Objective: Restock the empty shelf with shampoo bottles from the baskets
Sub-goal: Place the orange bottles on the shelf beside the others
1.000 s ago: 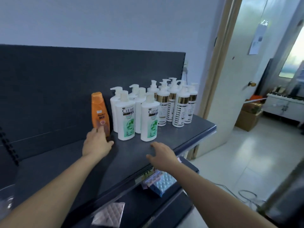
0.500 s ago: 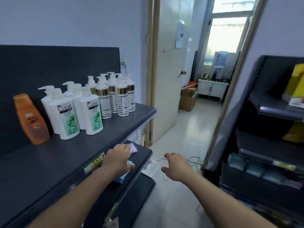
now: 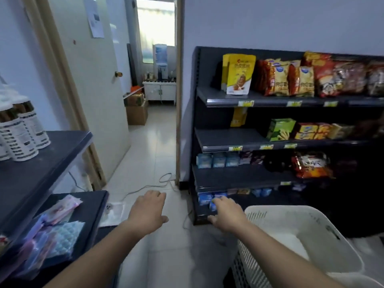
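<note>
A dark shelf [image 3: 62, 146] runs along the left edge, and white pump bottles with gold bands [image 3: 22, 129] stand on it at the far left, partly cut off. A white slatted basket [image 3: 291, 213] sits on the floor at lower right; its inside is mostly hidden. My left hand [image 3: 148, 210] hovers over the tiled floor, palm down, fingers loosely bent, holding nothing. My right hand [image 3: 225, 215] hangs just left of the basket's rim, also holding nothing.
A lower shelf [image 3: 91, 204] on the left carries quilted packets. A second dark rack [image 3: 239, 140] with snack bags fills the right side. Between them a tiled aisle leads to an open doorway with cardboard boxes [image 3: 136, 110]. A cable [image 3: 149, 186] lies on the floor.
The view has swung right, away from the bottle shelf toward the snack rack and the basket. Both hands left the shelf and now hang over the floor near the basket.
</note>
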`<state>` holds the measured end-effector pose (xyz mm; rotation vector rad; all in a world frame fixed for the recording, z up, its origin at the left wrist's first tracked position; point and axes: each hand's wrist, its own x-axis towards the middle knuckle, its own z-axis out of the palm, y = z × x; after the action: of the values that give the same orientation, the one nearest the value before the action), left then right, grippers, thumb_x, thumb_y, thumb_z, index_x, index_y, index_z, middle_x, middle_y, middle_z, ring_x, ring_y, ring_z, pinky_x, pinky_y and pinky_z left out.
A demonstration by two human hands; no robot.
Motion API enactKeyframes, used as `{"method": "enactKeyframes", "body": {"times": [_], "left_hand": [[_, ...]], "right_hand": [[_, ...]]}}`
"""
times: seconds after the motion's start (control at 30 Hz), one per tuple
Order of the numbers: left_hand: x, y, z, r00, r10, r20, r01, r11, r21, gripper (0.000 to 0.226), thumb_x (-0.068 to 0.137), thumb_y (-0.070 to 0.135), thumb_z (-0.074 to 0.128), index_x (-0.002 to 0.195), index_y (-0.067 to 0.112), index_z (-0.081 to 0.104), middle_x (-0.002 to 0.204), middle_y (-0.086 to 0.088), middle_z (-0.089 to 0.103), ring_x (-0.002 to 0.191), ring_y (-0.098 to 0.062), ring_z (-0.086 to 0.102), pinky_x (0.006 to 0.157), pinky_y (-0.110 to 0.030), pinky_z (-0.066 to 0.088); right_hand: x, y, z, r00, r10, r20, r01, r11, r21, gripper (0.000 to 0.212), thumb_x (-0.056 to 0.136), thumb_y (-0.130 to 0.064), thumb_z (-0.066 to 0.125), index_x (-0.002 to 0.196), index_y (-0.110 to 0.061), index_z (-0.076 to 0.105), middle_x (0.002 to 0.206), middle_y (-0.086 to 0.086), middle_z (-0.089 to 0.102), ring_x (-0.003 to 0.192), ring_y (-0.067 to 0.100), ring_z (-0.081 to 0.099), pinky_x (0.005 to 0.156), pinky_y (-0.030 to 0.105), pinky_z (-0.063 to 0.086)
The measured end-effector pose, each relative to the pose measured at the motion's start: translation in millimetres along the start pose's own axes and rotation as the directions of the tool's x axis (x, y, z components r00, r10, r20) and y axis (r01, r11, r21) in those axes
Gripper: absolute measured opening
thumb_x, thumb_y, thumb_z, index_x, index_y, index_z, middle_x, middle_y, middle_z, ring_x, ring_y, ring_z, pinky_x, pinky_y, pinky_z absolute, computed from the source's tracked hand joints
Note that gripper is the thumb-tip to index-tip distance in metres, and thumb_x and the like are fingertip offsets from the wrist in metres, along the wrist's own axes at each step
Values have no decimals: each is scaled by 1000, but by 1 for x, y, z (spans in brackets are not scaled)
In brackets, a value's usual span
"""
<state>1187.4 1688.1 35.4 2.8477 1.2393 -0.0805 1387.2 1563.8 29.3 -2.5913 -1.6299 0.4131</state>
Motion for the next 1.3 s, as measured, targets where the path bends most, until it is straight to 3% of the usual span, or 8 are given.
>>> {"method": "enactKeyframes", "body": {"times": [0.17, 0.4, 0.6, 0.73, 0.87, 1.03, 1.3], "left_hand": [[8, 65, 14, 979, 204, 13, -204, 979, -3, 48, 89, 39, 59, 129, 15, 44, 132, -4, 48, 125, -24, 42, 99, -36, 40], [15, 158, 42, 908, 419, 28, -419, 908, 5, 64, 86, 44, 61, 139, 16, 41, 135, -3, 48, 129, -23, 42, 104, -38, 40], [13, 243, 61, 819, 570, 67, -570, 821, -15, 50, 85, 31, 59, 131, 17, 47, 130, -3, 52, 124, -24, 46, 97, -39, 43], [10, 301, 71, 765, 634, 111, -637, 771, -7, 44, 85, 34, 61, 123, 15, 49, 125, -5, 53, 121, -24, 46, 97, -39, 43], [6, 356, 89, 736, 663, 135, -669, 743, -2, 41, 88, 33, 59, 124, 15, 49, 126, -5, 52, 121, -24, 45, 97, -37, 41], [1, 411, 125, 718, 662, 217, -678, 735, 3, 39, 88, 27, 55, 125, 17, 50, 125, -5, 53, 119, -24, 46, 97, -36, 41], [-6, 432, 187, 717, 600, 356, -639, 769, -9, 36, 80, 45, 55, 112, 28, 56, 110, 5, 60, 109, -19, 58, 90, -36, 49]], "right_hand": [[-53, 60, 15, 978, 210, -20, -208, 976, 63, 54, 89, -43, 59, 134, -16, 50, 132, 9, 55, 125, 29, 51, 102, 37, 44], [-128, 140, 41, 896, 439, 66, -443, 892, 90, 56, 92, -42, 55, 140, -16, 44, 136, 11, 51, 129, 30, 46, 103, 38, 43], [-190, 199, 64, 788, 602, 129, -615, 770, 168, 51, 89, -41, 57, 133, -17, 50, 130, 11, 55, 123, 30, 52, 98, 36, 47], [-222, 240, 75, 753, 636, 170, -658, 732, 178, 47, 89, -42, 58, 128, -18, 53, 128, 8, 58, 120, 28, 54, 94, 33, 46], [-243, 284, 89, 746, 633, 207, -665, 727, 171, 40, 90, -39, 54, 123, -17, 55, 124, 8, 62, 113, 26, 58, 79, 31, 40], [-257, 325, 112, 735, 614, 286, -674, 706, 217, 54, 89, -40, 60, 136, -18, 48, 128, 10, 62, 117, 28, 58, 93, 34, 46], [-260, 359, 166, 698, 567, 437, -709, 631, 313, 48, 90, -46, 54, 127, -16, 58, 126, 11, 64, 116, 29, 60, 93, 35, 50]]}}
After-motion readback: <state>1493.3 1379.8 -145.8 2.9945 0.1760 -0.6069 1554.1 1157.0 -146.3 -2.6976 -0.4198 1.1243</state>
